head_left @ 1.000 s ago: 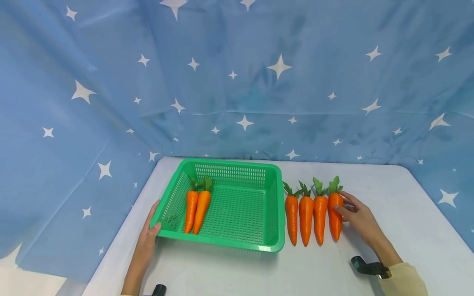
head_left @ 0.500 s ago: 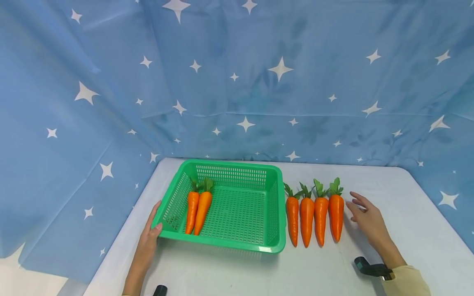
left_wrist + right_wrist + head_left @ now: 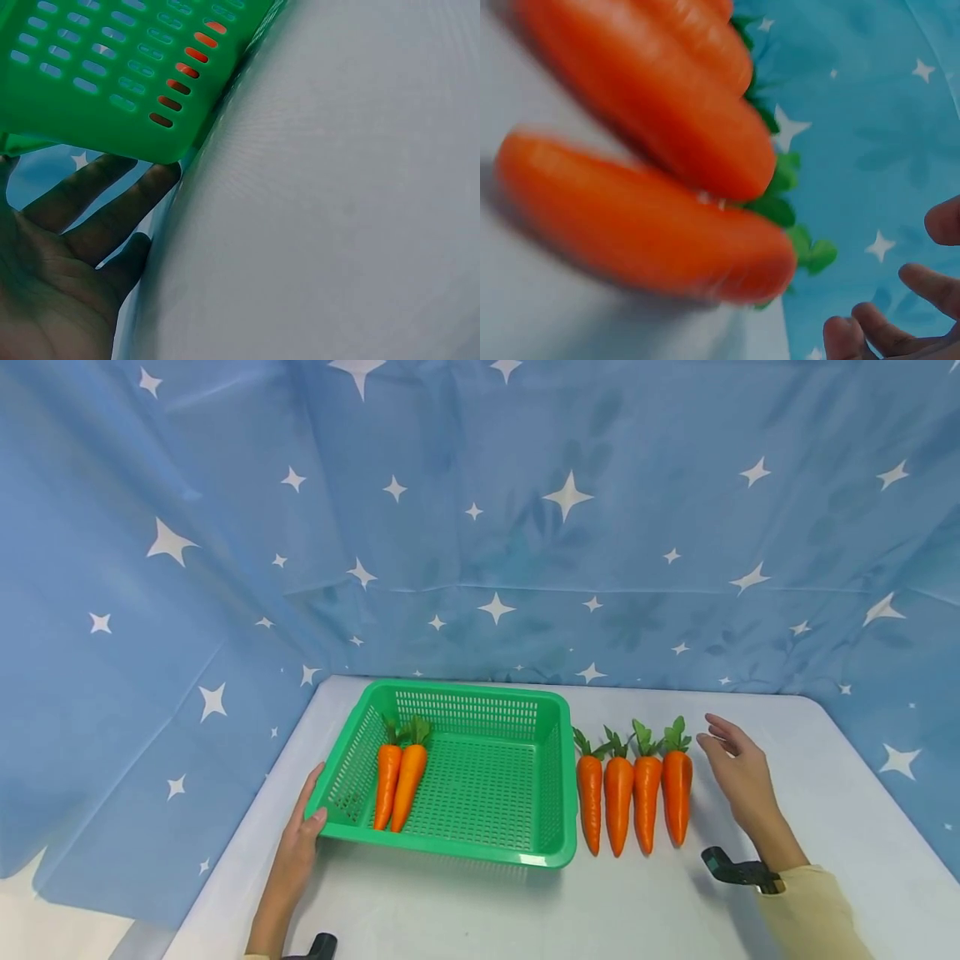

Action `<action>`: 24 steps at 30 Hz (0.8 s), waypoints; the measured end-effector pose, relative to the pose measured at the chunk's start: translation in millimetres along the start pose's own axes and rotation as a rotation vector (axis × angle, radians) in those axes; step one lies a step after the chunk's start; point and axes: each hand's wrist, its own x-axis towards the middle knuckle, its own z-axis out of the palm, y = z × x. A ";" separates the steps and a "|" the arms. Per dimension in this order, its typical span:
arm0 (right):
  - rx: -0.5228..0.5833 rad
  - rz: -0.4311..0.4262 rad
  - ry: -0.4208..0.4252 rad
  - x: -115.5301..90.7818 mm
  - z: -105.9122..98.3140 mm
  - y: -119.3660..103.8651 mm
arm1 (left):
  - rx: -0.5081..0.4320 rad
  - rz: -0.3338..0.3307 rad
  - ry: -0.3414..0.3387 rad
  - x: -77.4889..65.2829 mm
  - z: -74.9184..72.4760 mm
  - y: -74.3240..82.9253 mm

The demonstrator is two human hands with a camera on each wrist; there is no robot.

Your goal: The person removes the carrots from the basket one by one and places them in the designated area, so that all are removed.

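A green plastic basket (image 3: 480,852) stands on the white table, with two carrots (image 3: 397,785) leaning side by side at its left end. My left hand (image 3: 298,839) grips the basket's left front corner, thumb at the rim and fingers along the outer wall. In the left wrist view, fingers (image 3: 120,214) reach up to the basket's slotted wall (image 3: 112,82). Right of the basket, several carrots (image 3: 618,806) lie in a row, leafy tops toward the back. Beside the rightmost carrot (image 3: 677,797) my right hand (image 3: 742,777) hovers with fingers loosely bent, holding nothing.
The white table (image 3: 465,918) has a rounded far right corner. A blue cloth with white stars (image 3: 480,527) hangs behind and to the left of it. Each wrist wears a black camera, such as the right wrist camera (image 3: 738,870).
My right hand has let go of the rightmost carrot, moved off to the right and then lifted up and back. My left hand keeps its place on the basket.
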 end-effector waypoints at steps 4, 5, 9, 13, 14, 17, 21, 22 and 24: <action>0.042 -0.039 -0.007 1.5 7.9 -14.3 | -0.006 -0.002 -0.003 0.9 -0.2 -1.4; 0.052 -0.052 -0.014 2.1 9.4 -18.0 | -0.007 -0.003 -0.003 1.0 -0.1 -1.6; 0.086 -0.121 -0.042 4.9 15.9 -32.4 | -0.013 -0.008 -0.004 0.7 -0.5 -1.4; 0.107 -0.181 -0.080 7.0 24.1 -51.8 | -0.004 -0.009 -0.001 -0.1 -1.2 -0.7; 0.110 -0.195 -0.091 7.7 26.3 -56.9 | -0.002 -0.008 -0.001 -0.3 -1.3 -0.6; 0.114 -0.231 -0.130 9.8 33.2 -72.5 | 0.000 -0.002 -0.001 -0.5 -1.1 -0.7; 0.128 -0.261 -0.179 11.7 41.5 -89.0 | 0.000 0.002 0.001 -0.9 -0.3 -1.2; 0.140 -0.266 -0.192 12.2 43.5 -92.0 | 0.001 0.000 0.002 -1.1 0.0 -1.3; 0.155 -0.275 -0.203 13.3 48.2 -97.1 | 0.003 0.000 0.003 -1.2 0.4 -1.1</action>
